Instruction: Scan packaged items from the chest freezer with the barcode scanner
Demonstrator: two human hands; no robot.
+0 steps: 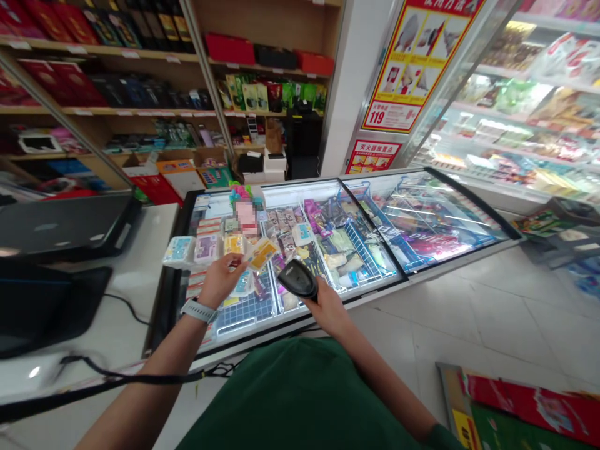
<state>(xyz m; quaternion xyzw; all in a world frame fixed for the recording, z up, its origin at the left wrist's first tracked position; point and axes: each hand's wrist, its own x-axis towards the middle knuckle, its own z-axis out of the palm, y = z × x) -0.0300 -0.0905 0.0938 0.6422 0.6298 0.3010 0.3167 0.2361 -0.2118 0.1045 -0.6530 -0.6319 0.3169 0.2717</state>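
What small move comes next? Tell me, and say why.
Probably aim the scanner at the yellow packet in the left hand: that hand holds it out near the scanner, which the right hand grips.

The single head-worn view looks forward and down from close above the near side of the long, white, glass-topped chest freezer (365, 295), taking in brown wooden shelves (276, 17) beyond it.

Bright light streaks the freezer glass (412, 211) while edges blur.
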